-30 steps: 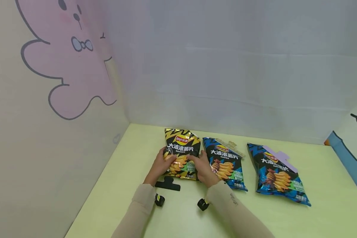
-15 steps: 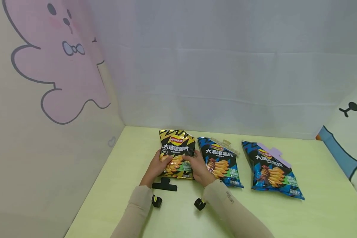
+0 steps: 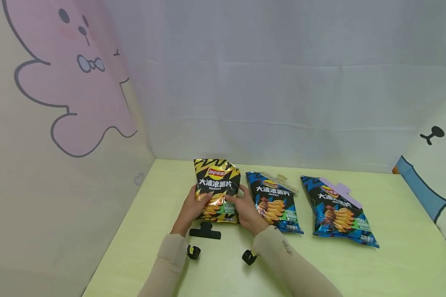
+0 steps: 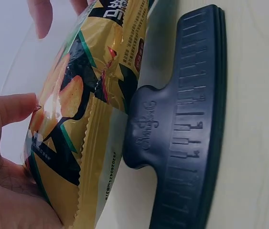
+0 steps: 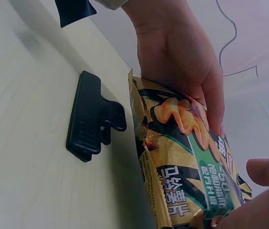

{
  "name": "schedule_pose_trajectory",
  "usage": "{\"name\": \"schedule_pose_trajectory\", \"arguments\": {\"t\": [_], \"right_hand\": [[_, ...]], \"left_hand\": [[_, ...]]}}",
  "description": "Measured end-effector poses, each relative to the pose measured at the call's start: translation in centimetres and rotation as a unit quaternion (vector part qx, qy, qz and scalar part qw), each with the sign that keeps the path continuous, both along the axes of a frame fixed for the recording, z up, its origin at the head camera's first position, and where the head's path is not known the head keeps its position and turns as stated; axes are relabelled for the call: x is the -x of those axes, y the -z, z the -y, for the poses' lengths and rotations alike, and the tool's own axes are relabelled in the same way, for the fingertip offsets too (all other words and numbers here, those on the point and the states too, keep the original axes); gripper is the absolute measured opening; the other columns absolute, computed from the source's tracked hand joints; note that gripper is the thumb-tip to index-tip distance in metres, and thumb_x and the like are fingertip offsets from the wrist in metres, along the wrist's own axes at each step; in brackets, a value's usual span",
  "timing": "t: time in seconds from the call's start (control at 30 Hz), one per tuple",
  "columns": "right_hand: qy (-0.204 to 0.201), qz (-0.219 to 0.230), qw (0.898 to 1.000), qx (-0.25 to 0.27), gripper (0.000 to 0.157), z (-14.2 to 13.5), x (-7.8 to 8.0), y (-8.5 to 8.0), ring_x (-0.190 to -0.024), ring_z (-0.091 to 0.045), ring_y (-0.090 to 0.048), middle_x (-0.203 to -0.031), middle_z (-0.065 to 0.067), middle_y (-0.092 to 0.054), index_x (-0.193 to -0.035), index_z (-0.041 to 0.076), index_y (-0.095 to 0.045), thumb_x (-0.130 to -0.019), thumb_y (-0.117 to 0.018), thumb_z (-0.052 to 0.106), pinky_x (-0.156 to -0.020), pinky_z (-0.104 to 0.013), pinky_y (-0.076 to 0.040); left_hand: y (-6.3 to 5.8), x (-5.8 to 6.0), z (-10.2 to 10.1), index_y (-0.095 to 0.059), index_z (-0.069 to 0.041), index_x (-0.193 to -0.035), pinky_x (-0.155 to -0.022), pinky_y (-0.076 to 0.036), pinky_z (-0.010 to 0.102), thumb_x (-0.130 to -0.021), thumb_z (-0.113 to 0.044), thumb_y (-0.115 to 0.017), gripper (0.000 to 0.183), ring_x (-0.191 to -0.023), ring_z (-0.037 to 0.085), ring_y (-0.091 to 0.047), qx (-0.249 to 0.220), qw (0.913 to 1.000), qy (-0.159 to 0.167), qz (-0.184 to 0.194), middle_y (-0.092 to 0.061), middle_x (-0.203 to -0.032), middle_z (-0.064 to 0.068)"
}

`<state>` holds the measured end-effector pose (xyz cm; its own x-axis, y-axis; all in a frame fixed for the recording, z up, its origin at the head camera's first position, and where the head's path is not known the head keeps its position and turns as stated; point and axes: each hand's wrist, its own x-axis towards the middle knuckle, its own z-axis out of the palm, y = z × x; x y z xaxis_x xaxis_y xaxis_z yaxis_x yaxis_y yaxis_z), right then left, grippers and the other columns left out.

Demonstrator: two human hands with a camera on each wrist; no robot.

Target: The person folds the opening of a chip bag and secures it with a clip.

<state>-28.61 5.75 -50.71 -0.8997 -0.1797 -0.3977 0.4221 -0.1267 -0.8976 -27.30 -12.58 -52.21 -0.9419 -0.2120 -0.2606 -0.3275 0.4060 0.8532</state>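
A yellow-and-black potato chip bag [image 3: 217, 181] is held between both hands, its printed front facing up. The left hand [image 3: 190, 209] grips its left side, thumb over the front. On the right side the right hand [image 3: 248, 211] holds it the same way, and its thumb [image 5: 214, 105] shows on the bag in the right wrist view. Just in front of the bag's bottom edge lies a black bag clip [image 3: 205, 232] on the table; the left wrist view shows the clip [image 4: 191, 119] close up, beside the bag's bottom seam. The fingers under the bag are hidden.
Right of the held bag lies a blue chip bag [image 3: 272, 204] with a beige clip [image 3: 281, 179] across its top corner. Farther right is another blue bag [image 3: 343, 216] with a purple clip [image 3: 342, 191]. A curtain-like wall [image 3: 275, 103] stands behind the table.
The yellow bag has shifted slightly left in both hands, and its top sits a little higher. The head view has turned somewhat to the right. Both blue bags and the black clip stay put.
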Motion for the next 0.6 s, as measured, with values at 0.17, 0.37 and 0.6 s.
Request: {"name": "schedule_pose_trajectory", "arguments": {"t": [0.17,0.37,0.6], "right_hand": [[-0.004,-0.023,1.0,0.012,0.073,-0.3,-0.4,-0.7,-0.129,-0.04,-0.058,-0.153,-0.028,-0.044,-0.159,0.018,-0.02,-0.099,-0.062,0.01,-0.103,-0.046,-0.051],[0.03,-0.031,0.999,0.024,0.067,-0.8,-0.9,-1.3,-0.118,-0.033,-0.065,-0.147,-0.026,-0.052,-0.157,0.019,-0.029,-0.099,-0.062,0.01,-0.089,-0.036,-0.056],[0.04,-0.05,0.997,0.039,0.066,-1.5,-1.9,-2.5,-0.125,-0.035,-0.061,-0.15,-0.026,-0.048,-0.156,0.016,-0.032,-0.099,-0.063,0.009,-0.094,-0.037,-0.055]], "left_hand": [[-0.9,-0.5,0.1,-0.023,-0.016,-0.159,-0.106,-0.047,0.054,-0.093,-0.057,-0.063,0.087,-0.122,0.034,-0.055,0.01,0.9999,-0.007,-0.006,-0.051,-0.146,0.018],[-2.3,-1.3,-0.7,-0.022,-0.017,-0.16,-0.107,-0.047,0.056,-0.094,-0.055,-0.064,0.087,-0.122,0.034,-0.055,0.003,0.9998,-0.001,-0.021,-0.05,-0.146,0.018],[-3.6,-2.6,-1.3,-0.024,-0.017,-0.159,-0.103,-0.05,0.052,-0.095,-0.049,-0.065,0.082,-0.117,0.032,-0.057,-0.014,0.9982,0.006,-0.058,-0.053,-0.142,0.018]]}}
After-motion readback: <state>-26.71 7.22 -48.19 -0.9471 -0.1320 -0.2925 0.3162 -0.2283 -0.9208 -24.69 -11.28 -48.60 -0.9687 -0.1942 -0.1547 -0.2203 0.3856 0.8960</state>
